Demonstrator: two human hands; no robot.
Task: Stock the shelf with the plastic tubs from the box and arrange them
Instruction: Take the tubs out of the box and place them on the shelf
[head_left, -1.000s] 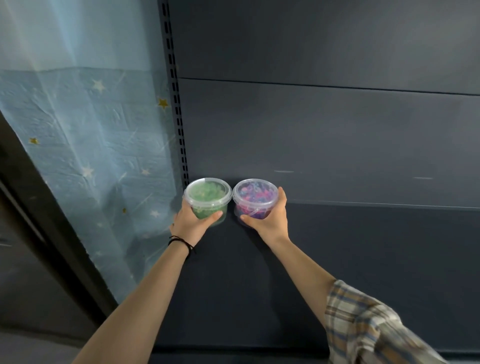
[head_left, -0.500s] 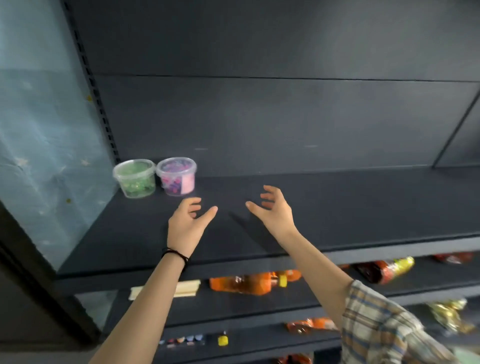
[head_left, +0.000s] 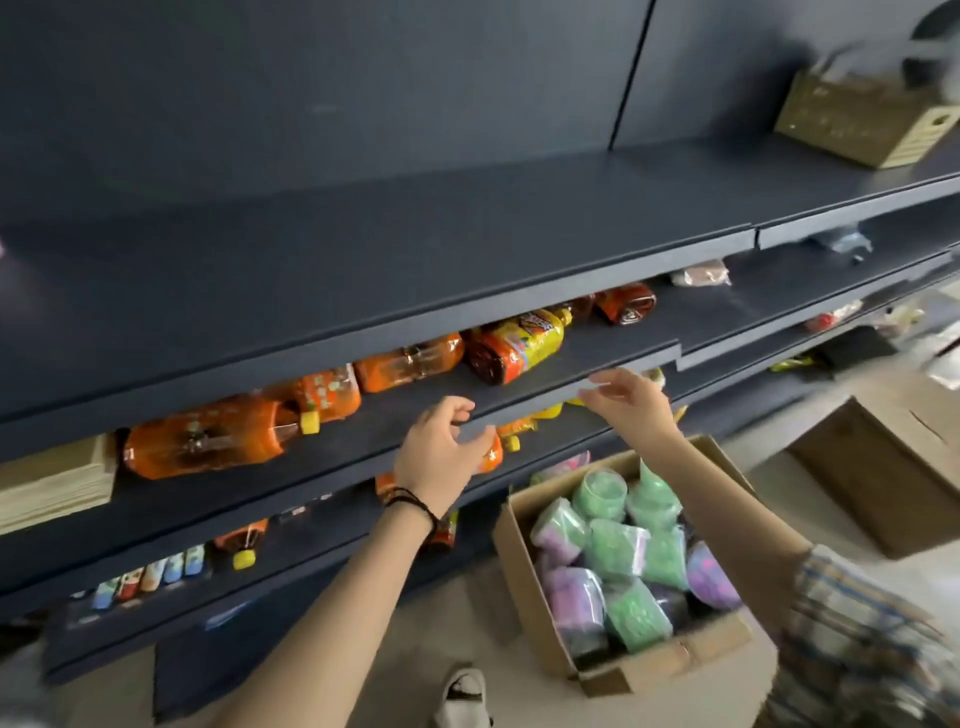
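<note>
The dark shelf rises above and left of the box, which is packed with green and purple tubs. Above the box, the left hand and right hand hover loosely spread, holding nothing.

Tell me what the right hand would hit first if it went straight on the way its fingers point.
Probably the front edge of the bottle shelf: the right hand points left at it, fingertips seemingly almost there. Depth is unclear.

We see matt dark-blue shelves, a brown cardboard box of glossy clear plastic tubs, and shiny orange plastic bottles.
</note>
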